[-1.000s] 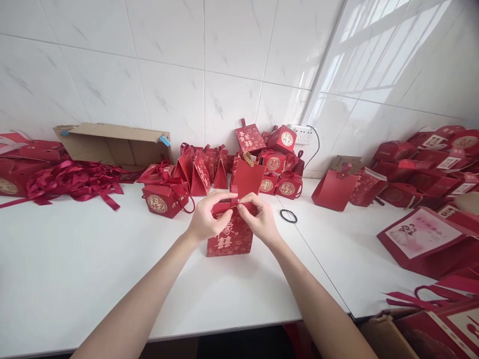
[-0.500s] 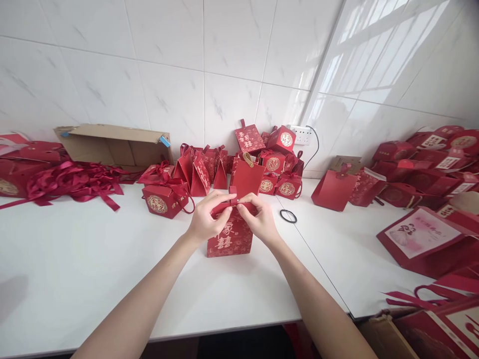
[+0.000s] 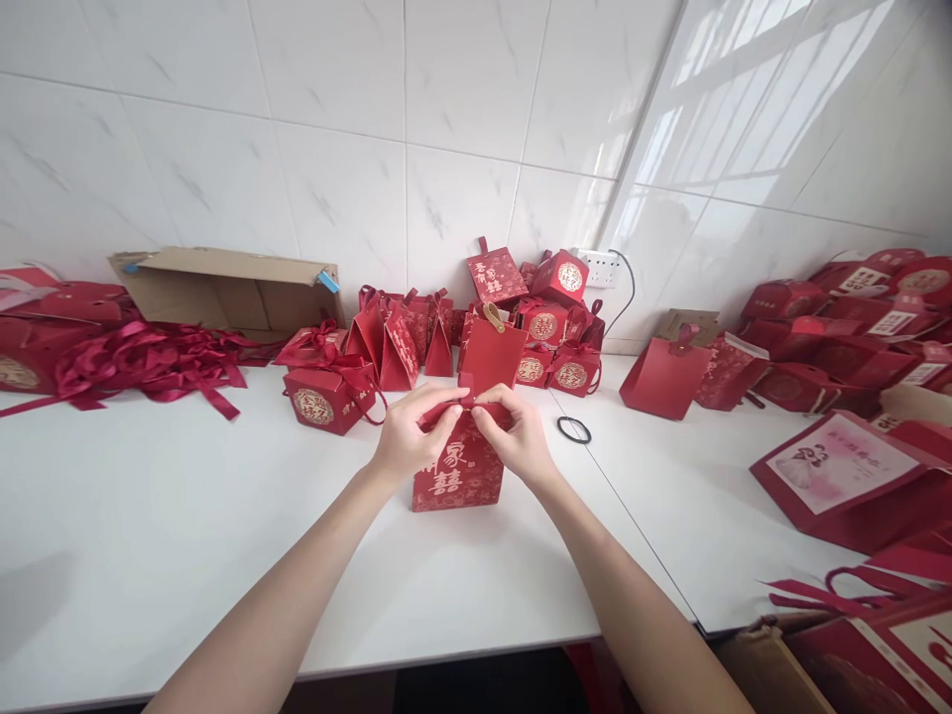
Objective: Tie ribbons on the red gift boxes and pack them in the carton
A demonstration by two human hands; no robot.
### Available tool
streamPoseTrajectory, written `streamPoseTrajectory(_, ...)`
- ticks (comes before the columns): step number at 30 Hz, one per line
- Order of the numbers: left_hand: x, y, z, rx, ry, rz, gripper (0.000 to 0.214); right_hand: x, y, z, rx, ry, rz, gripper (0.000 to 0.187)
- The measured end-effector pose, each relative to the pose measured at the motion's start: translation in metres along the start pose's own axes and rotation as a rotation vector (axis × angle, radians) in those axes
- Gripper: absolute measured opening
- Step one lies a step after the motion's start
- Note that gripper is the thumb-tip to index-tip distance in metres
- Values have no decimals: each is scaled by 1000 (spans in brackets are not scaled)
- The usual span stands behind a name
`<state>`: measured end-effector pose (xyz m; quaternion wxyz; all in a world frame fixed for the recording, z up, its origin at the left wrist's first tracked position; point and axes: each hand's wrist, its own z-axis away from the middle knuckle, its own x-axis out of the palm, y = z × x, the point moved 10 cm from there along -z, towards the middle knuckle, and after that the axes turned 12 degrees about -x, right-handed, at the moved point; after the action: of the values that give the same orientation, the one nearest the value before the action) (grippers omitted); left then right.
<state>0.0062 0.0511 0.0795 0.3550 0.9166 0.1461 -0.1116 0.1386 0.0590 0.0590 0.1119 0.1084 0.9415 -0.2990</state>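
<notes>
A small red gift box (image 3: 455, 474) with gold characters stands upright on the white table (image 3: 185, 535), in the middle of the view. My left hand (image 3: 412, 434) pinches the left side of its top flaps. My right hand (image 3: 515, 434) pinches the right side, and the fingertips of both meet over the box's top. Both hands have their fingers closed on the folded red flaps. The very top of the box is hidden by my fingers.
A pile of finished red boxes (image 3: 513, 322) sits behind against the tiled wall. Red ribbons (image 3: 141, 362) and an open cardboard carton (image 3: 223, 288) lie at the left. A black hair tie (image 3: 573, 429) lies at the right. More red bags and boxes (image 3: 840, 367) crowd the right side.
Almost nothing has moved. My fingers have pressed the box's top flaps slightly closer together, and the box stays where it was.
</notes>
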Motion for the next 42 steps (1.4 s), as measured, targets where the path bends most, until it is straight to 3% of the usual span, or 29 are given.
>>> streamPoseTrajectory(14, 1, -12, 0, -175, -15, 106, 17, 4, 1, 1, 16, -87, 14, 18)
streamPoseTrajectory(20, 3, -18, -1, -214, -20, 216, 27, 6, 0, -1, 17, -108, 0, 17)
streamPoseTrajectory(28, 1, -18, 0, -210, 26, 218, 24, 6, 2, 1, 60, -23, -40, 10)
streamPoseTrajectory(42, 1, -19, 0, -216, 10, 197, 23, 6, 2, 1, 57, -45, -49, 10)
